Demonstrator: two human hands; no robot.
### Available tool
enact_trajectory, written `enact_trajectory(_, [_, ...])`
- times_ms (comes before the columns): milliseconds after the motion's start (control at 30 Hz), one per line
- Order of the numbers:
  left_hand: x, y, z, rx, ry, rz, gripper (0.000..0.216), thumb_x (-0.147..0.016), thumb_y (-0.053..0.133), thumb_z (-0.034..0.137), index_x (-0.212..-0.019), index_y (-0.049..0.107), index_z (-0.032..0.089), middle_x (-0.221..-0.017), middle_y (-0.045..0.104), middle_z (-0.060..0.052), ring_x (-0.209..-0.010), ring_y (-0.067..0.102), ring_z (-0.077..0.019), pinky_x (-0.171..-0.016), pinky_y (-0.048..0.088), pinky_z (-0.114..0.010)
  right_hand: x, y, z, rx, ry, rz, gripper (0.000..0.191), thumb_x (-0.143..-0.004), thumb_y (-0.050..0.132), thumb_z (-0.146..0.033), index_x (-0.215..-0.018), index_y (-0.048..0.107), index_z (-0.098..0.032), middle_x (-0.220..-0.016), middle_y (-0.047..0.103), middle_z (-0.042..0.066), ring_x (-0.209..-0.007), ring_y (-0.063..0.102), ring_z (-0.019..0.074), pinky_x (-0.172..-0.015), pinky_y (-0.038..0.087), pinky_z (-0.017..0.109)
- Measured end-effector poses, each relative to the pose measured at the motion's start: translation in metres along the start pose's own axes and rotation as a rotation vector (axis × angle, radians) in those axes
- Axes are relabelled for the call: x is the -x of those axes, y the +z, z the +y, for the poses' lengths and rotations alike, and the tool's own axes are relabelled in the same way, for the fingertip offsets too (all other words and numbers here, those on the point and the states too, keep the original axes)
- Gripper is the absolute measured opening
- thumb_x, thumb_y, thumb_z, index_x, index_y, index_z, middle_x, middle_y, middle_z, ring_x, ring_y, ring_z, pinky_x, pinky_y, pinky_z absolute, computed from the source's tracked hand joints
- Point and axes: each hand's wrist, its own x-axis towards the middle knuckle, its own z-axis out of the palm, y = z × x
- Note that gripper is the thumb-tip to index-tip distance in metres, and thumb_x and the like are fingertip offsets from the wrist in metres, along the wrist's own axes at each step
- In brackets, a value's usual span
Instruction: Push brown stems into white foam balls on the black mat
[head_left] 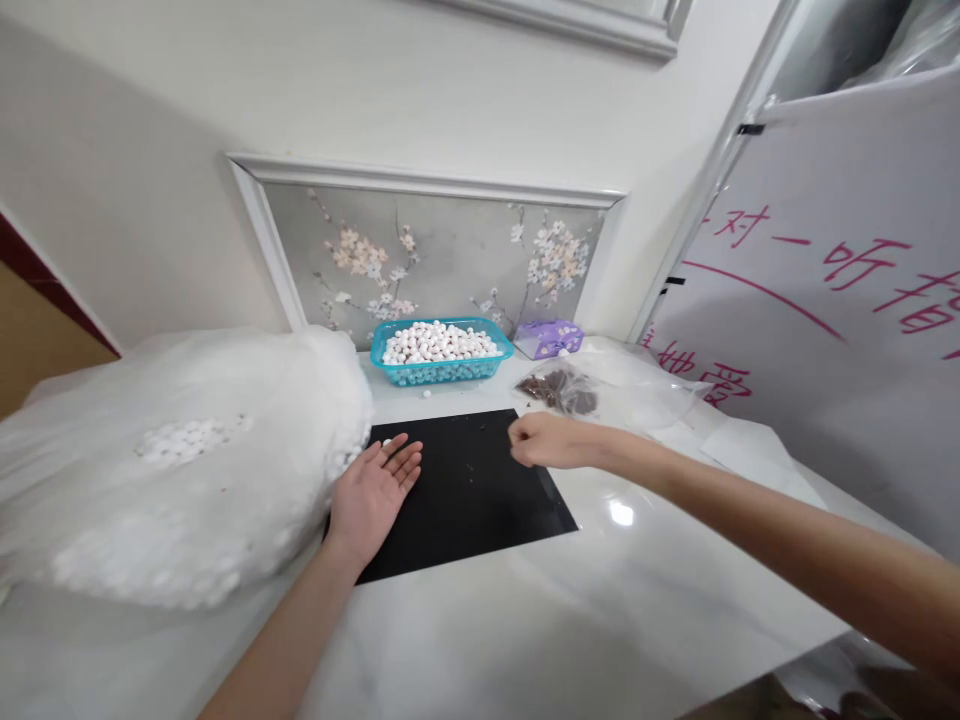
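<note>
My left hand (370, 498) is palm up over the left part of a black mat (472, 510), its fingers stretched out. A small white ball (387, 442) shows beside its thumb and index finger; whether it touches them I cannot tell. Over the mat's right edge my right hand (551, 441) is closed, fingers curled in, and what they hold, if anything, is hidden. Just behind it lies a clear plastic bag (581, 392) with small dark brown pieces (551, 387). Tiny dark specks are scattered on the mat.
A blue basket (442, 373) full of white balls stands at the back against the wall. Next to it is a purple packet (551, 338). A large translucent bag (187, 500) of white balls fills the left side. At right stands a whiteboard (840, 330) with red writing.
</note>
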Motion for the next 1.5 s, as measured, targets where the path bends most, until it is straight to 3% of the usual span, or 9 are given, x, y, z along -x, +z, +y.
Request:
enact_trajectory(133, [0.000,-0.002,0.000,0.003,-0.007,-0.012,0.027,-0.086,0.041,0.021,-0.096,0.062,0.008,-0.094,0.066,-0.016,-0.085,0.064,-0.0192,-0.075,0.053,-0.031,-0.046,0.044,0.005,0.079,0.004,0.215,0.013,-0.074,0.045,-0.023,-0.082,0.053,-0.016,-0.079,0.063,0.010,-0.072,0.059,0.0228,-0.057,0.038,0.029])
enact_trajectory(267, [0.000,0.000,0.000,0.000,-0.022,0.000,0.026,-0.086,0.042,0.021,-0.095,0.063,0.008,-0.092,0.066,-0.015,-0.082,0.064,-0.0183,-0.075,0.052,-0.030,-0.053,0.067,0.015,0.109,-0.067,0.340,0.023,-0.084,0.042,-0.030,-0.099,0.051,-0.015,-0.089,0.063,0.012,-0.075,0.061,0.0242,-0.064,0.041,0.032])
enact_trajectory(467, [0.002,0.001,0.000,0.006,-0.034,0.005,0.026,-0.085,0.043,0.021,-0.094,0.063,0.008,-0.090,0.067,-0.014,-0.082,0.064,-0.0182,-0.076,0.052,-0.030,-0.043,0.081,0.026,0.006,-0.194,0.480,0.032,-0.090,0.038,-0.042,-0.103,0.053,-0.018,-0.103,0.057,0.011,-0.096,0.053,0.0248,-0.080,0.040,0.035])
enact_trajectory(667, [0.002,0.003,-0.001,-0.005,-0.019,0.024,0.027,-0.085,0.042,0.022,-0.095,0.063,0.008,-0.088,0.066,-0.014,-0.081,0.063,-0.0187,-0.076,0.051,-0.031,-0.047,0.082,0.043,-0.276,-0.289,0.550,0.035,-0.095,0.026,-0.037,-0.099,0.057,-0.021,-0.098,0.063,0.005,-0.094,0.055,0.0171,-0.088,0.041,0.032])
enact_trajectory(767, [0.004,0.006,0.004,-0.199,0.082,0.029,0.025,-0.084,0.043,0.021,-0.094,0.064,0.011,-0.084,0.067,-0.011,-0.075,0.062,-0.0176,-0.070,0.050,-0.028,-0.048,0.083,0.052,-0.421,-0.272,0.600,0.045,-0.096,0.012,-0.033,-0.106,0.053,-0.017,-0.097,0.064,0.008,-0.091,0.058,0.0159,-0.081,0.046,0.030])
enact_trajectory(867, [0.009,0.006,0.018,-0.664,0.317,0.052,0.015,-0.077,0.056,0.014,-0.085,0.067,0.018,-0.080,0.066,-0.005,-0.079,0.059,-0.0174,-0.063,0.046,-0.020,-0.044,0.082,0.056,-0.503,-0.270,0.640,0.039,-0.094,0.019,-0.034,-0.105,0.052,-0.016,-0.102,0.062,0.011,-0.093,0.059,0.0176,-0.080,0.047,0.031])
enact_trajectory(967, [0.013,0.005,0.030,-0.945,0.459,0.096,0.022,-0.069,0.062,0.003,-0.072,0.069,0.023,-0.084,0.064,-0.006,-0.111,0.047,-0.0246,-0.067,0.045,-0.017,-0.033,0.078,0.057,-0.423,-0.344,0.640,0.023,-0.086,0.042,-0.031,-0.099,0.056,-0.018,-0.107,0.059,0.010,-0.100,0.054,0.0209,-0.087,0.043,0.035])
enact_trajectory(1100, [0.018,0.009,0.034,-0.893,0.429,0.199,0.029,-0.071,0.054,-0.003,-0.069,0.068,0.022,-0.093,0.062,-0.009,-0.127,0.030,-0.0267,-0.072,0.045,-0.018,-0.021,0.072,0.055,-0.066,-0.421,0.544,0.017,-0.078,0.053,-0.022,-0.094,0.060,-0.019,-0.097,0.060,0.009,-0.090,0.052,0.0231,-0.082,0.044,0.038])
enact_trajectory(1500, [0.014,0.002,0.031,-1.344,0.424,0.383,0.028,-0.059,0.066,-0.003,-0.063,0.066,0.024,-0.071,0.055,-0.004,-0.099,0.051,-0.0277,-0.059,0.037,-0.019,-0.018,0.071,0.047,-0.004,-0.377,0.436,0.020,-0.088,0.041,-0.016,-0.084,0.061,-0.019,-0.081,0.063,0.005,-0.078,0.058,0.0187,-0.073,0.046,0.033])
